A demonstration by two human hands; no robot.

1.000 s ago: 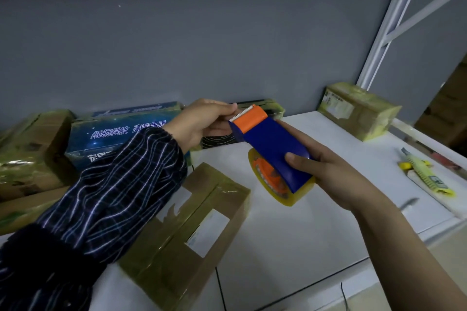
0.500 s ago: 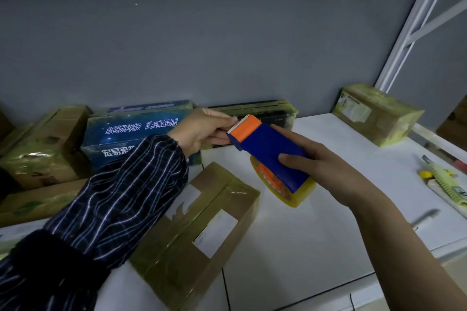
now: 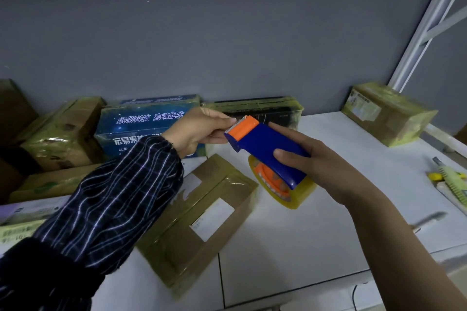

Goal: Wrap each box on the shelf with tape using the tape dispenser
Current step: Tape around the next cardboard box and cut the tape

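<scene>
My right hand [image 3: 321, 166] grips a blue tape dispenser [image 3: 267, 149] with an orange toothed cutter and a yellowish tape roll [image 3: 290, 192], held above the white shelf [image 3: 303, 235]. My left hand [image 3: 199, 129], in a dark striped sleeve, pinches at the cutter end of the dispenser; whether it holds the tape end I cannot tell. Below the hands lies a brown cardboard box [image 3: 199, 212] with white labels and tape on it.
Taped boxes line the back wall: a blue printed box [image 3: 141, 121], a dark box [image 3: 273, 108], brown ones at the left [image 3: 63, 131] and one at the right [image 3: 389, 111]. A yellow-green tool [image 3: 452, 177] lies by the right edge.
The view has shifted slightly to the left and down. Both hands keep their hold at the dispenser, which stays above the brown box.
</scene>
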